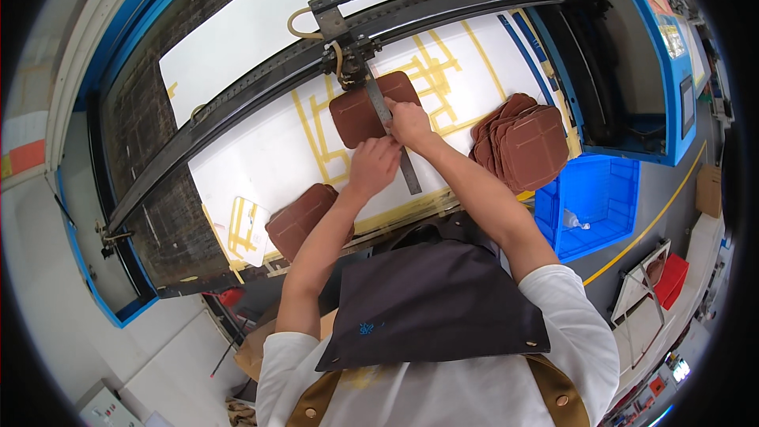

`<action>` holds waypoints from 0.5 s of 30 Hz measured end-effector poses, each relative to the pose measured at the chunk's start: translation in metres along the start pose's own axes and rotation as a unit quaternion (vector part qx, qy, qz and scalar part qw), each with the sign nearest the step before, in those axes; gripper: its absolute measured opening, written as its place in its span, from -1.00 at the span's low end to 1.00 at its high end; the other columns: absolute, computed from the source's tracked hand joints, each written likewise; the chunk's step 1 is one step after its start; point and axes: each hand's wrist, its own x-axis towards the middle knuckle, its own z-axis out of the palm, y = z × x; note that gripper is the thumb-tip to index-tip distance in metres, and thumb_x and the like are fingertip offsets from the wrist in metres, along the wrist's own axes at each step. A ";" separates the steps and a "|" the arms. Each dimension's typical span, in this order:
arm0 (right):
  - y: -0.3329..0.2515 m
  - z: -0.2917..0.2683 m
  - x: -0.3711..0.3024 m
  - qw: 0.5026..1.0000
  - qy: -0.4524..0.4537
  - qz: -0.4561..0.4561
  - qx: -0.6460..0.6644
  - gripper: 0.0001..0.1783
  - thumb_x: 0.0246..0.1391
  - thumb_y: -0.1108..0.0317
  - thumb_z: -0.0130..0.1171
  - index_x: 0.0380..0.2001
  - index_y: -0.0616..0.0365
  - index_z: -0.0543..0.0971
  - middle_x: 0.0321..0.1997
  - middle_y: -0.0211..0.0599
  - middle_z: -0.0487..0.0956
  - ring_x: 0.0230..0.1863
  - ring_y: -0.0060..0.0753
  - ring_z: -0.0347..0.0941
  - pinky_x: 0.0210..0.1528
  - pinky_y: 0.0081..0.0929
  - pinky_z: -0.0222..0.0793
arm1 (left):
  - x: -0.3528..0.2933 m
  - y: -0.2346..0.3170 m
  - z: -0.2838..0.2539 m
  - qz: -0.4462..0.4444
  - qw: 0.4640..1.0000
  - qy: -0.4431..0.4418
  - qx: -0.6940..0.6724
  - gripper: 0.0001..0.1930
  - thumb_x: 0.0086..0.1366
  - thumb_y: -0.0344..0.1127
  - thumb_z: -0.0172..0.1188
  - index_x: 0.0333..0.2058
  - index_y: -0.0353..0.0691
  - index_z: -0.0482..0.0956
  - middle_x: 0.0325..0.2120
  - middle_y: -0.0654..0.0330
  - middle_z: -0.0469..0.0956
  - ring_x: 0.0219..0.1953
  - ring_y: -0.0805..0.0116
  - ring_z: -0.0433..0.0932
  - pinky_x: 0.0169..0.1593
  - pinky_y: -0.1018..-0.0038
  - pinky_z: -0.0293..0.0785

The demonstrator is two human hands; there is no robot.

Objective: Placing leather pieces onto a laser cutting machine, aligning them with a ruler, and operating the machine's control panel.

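Observation:
A brown leather piece (353, 120) with rounded corners lies on the white machine bed, under the machine's head. Across it, at a slant, runs a long steel ruler (378, 101), its near end sticking out past the leather toward me. My right hand (413, 126) is closed on the ruler from its right side, over the leather's right part. My left hand (375, 166) is at the leather's near edge, its fingers bunched together against the ruler, just below the right hand. Whatever the left fingertips hold is hidden.
A black gantry rail (261, 71) with a tool head (348, 59) spans the bed. One stack of brown leather pieces (534, 146) lies at the right, another (302, 221) at the near left beside a small white taped card (248, 229). A blue crate (602, 199) stands at the right.

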 end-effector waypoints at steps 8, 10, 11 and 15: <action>0.004 0.010 0.005 0.998 0.026 -0.035 -0.048 -0.57 0.01 0.32 0.32 -0.05 0.25 0.52 -0.25 0.11 0.63 -0.16 0.14 0.61 -0.14 -0.07 0.55 | 0.003 0.008 0.005 0.023 1.000 -0.008 0.018 -0.84 0.15 -0.34 0.25 -0.26 -0.16 0.62 -0.27 0.29 0.55 -0.24 0.26 0.45 -0.25 0.31 0.35; 0.004 0.010 0.004 0.998 0.025 -0.031 -0.049 -0.56 0.02 0.31 0.32 -0.03 0.22 0.51 -0.24 0.06 0.62 -0.16 0.15 0.60 -0.14 -0.06 0.55 | 0.004 0.004 0.006 0.033 0.998 -0.020 0.039 -0.84 0.15 -0.34 0.24 -0.26 -0.15 0.61 -0.29 0.31 0.55 -0.26 0.27 0.44 -0.25 0.32 0.34; 0.004 0.010 0.003 0.998 0.025 -0.032 -0.049 -0.56 0.02 0.31 0.32 -0.03 0.22 0.51 -0.24 0.06 0.62 -0.16 0.15 0.60 -0.14 -0.06 0.55 | 0.004 0.003 0.006 0.044 0.997 -0.033 0.060 -0.83 0.14 -0.34 0.22 -0.26 -0.14 0.61 -0.32 0.32 0.54 -0.27 0.28 0.43 -0.25 0.33 0.34; 0.025 0.006 0.010 0.997 0.068 -0.031 0.031 -0.67 0.02 0.35 0.24 -0.12 0.23 0.63 -0.29 0.04 0.67 -0.20 0.10 0.63 -0.12 -0.14 0.56 | 0.005 0.003 0.005 0.036 0.994 -0.063 0.088 -0.80 0.14 -0.37 0.18 -0.22 -0.15 0.60 -0.20 0.31 0.58 -0.25 0.30 0.44 -0.23 0.34 0.34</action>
